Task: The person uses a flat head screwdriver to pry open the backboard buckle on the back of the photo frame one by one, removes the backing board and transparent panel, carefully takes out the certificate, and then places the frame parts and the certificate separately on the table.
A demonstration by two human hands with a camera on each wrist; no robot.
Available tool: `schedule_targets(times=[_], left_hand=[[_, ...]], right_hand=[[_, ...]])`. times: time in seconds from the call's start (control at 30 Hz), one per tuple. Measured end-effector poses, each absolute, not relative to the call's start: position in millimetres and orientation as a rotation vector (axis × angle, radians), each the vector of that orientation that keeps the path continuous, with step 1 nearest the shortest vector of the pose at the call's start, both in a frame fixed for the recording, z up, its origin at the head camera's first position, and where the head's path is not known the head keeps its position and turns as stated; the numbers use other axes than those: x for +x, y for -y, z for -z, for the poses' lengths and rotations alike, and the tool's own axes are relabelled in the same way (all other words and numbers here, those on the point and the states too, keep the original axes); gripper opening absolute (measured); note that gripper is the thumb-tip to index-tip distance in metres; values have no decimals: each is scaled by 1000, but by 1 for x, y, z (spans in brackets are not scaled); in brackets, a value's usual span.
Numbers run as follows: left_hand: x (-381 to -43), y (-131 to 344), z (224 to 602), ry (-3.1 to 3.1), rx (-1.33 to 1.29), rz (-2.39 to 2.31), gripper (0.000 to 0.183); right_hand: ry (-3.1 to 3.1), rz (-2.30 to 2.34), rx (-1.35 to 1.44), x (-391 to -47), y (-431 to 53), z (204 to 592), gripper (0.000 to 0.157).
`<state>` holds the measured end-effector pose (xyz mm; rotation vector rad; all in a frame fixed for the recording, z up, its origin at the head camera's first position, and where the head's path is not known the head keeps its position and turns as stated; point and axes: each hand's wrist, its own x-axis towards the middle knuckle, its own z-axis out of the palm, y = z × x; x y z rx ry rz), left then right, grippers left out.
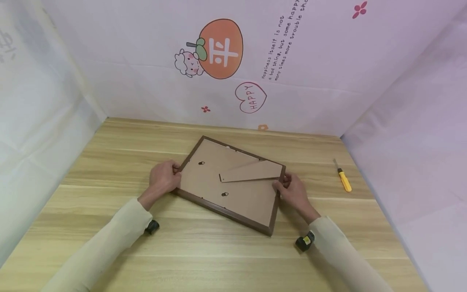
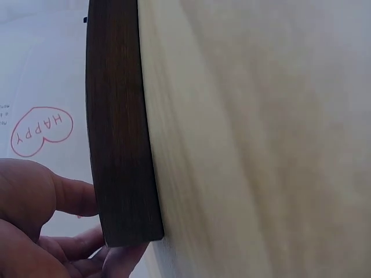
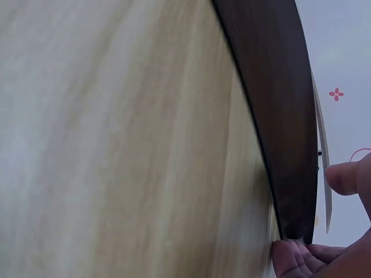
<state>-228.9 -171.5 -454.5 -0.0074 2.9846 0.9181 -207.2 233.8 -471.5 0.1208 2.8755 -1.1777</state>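
Observation:
A brown picture frame [image 1: 248,198] lies back side up and turned at an angle, its tan backing board showing. On the backing are a stand leg [image 1: 251,171], two small hangers and several small tabs along the edges. My left hand [image 1: 165,177] grips the frame's left edge, thumb on top; the left wrist view shows its fingers [image 2: 124,260] under the corner. At the right edge, my right hand [image 1: 293,190] grips the frame. Its thumb [image 3: 345,177] lies close by the stand leg in the right wrist view, with fingertips curled below the rim.
A screwdriver [image 1: 344,180] with a yellow handle lies on the wooden table [image 1: 204,259] to the right. Printed white sheeting [image 1: 146,93] walls the table at the back and both sides. Each wrist carries a small black camera.

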Motion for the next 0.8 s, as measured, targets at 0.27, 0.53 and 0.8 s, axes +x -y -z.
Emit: schedule_targets(times=[0.27, 0.53, 0.8], left_hand=[[-218, 173, 452, -2950, -3, -937, 35], [-208, 172, 452, -2843, 16, -986, 39], [-204, 172, 457, -2801, 0, -1042, 39]], right_hand=[[-2848, 1151, 161, -209, -225, 471, 60], [-2882, 1068, 125, -209, -222, 470, 60], [-2894, 1064, 98, -210, -224, 470, 54]])
